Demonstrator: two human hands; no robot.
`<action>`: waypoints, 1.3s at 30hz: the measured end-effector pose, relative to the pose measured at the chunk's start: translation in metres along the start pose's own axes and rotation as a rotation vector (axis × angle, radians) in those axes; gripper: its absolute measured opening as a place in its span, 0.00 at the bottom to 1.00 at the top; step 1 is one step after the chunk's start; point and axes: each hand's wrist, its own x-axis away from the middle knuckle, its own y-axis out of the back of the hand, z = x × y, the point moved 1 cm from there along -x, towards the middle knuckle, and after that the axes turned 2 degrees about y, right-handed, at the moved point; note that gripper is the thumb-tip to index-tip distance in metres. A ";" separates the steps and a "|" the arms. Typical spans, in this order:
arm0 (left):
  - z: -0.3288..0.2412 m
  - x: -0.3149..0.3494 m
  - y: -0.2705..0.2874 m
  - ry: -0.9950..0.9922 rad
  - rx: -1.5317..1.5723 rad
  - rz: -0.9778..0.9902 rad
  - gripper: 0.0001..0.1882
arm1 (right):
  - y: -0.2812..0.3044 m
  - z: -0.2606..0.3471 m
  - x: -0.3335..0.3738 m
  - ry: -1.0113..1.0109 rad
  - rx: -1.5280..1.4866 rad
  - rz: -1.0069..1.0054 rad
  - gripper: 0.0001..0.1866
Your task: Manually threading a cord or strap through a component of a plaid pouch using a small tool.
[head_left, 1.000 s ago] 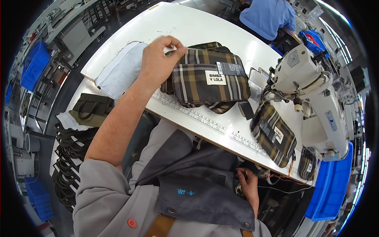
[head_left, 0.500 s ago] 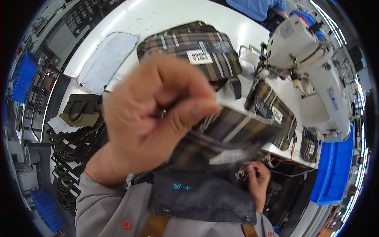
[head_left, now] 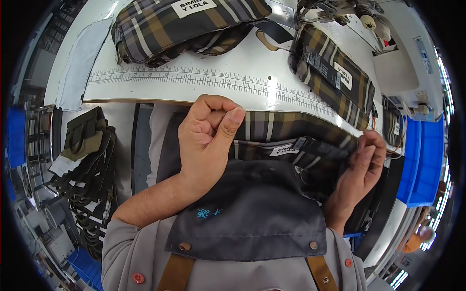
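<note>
Plaid fabric piece point(head_left: 291, 126), held up at the bench's near edge from the centre toward three o'clock, hangs clear of the pile. The left hand point(head_left: 208, 140), at nine o'clock, pinches its upper left corner between thumb and curled fingers; the right hand point(head_left: 364, 162), at three o'clock, appears closed on its other end. It is separated and spread, but not under the sewing machine point(head_left: 407, 63) at two o'clock. Judging by the plaid stack point(head_left: 160, 31) at eleven, more remain; whether any stitching is finished I cannot tell.
</note>
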 end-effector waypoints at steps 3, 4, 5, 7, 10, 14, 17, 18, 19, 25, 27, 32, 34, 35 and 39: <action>0.001 0.004 0.004 0.020 0.009 0.016 0.05 | 0.005 0.015 0.006 -0.006 -0.092 0.040 0.14; -0.001 0.005 0.003 0.025 0.008 0.016 0.05 | 0.003 0.022 0.008 0.044 0.008 0.266 0.14; -0.002 0.007 0.002 0.032 -0.010 0.003 0.06 | 0.000 0.027 0.009 0.093 0.101 0.495 0.15; -0.003 0.009 0.000 0.042 -0.048 -0.028 0.07 | -0.025 0.042 0.004 0.008 0.216 0.802 0.20; -0.006 0.009 -0.006 0.133 -0.031 -0.010 0.09 | -0.048 0.049 0.002 0.211 0.191 0.853 0.24; -0.005 0.014 -0.012 0.173 0.018 0.050 0.10 | -0.061 0.032 0.012 0.376 0.266 0.746 0.29; -0.002 0.017 -0.006 0.214 0.036 0.088 0.11 | -0.064 0.024 0.019 0.406 0.303 0.670 0.29; -0.001 0.018 -0.004 0.243 0.034 0.124 0.11 | -0.063 0.022 0.019 0.416 0.305 0.676 0.30; -0.002 0.020 -0.005 0.249 0.034 0.125 0.11 | -0.063 0.021 0.020 0.411 0.306 0.675 0.30; -0.008 0.022 -0.012 0.246 -0.016 0.156 0.19 | -0.061 0.020 0.021 0.435 0.269 0.654 0.30; -0.010 0.022 -0.013 0.231 -0.038 0.179 0.20 | -0.061 0.021 0.021 0.448 0.273 0.645 0.30; -0.009 0.023 -0.014 0.249 -0.056 0.148 0.21 | -0.062 0.024 0.024 0.344 0.286 0.650 0.30; -0.010 0.023 -0.015 0.242 -0.044 0.144 0.21 | -0.062 0.024 0.023 0.345 0.288 0.639 0.30; -0.011 0.024 -0.016 0.235 -0.064 0.143 0.21 | -0.062 0.024 0.024 0.356 0.291 0.631 0.30; -0.012 0.024 -0.016 0.176 -0.050 0.161 0.21 | -0.063 0.018 0.020 0.509 0.312 0.571 0.28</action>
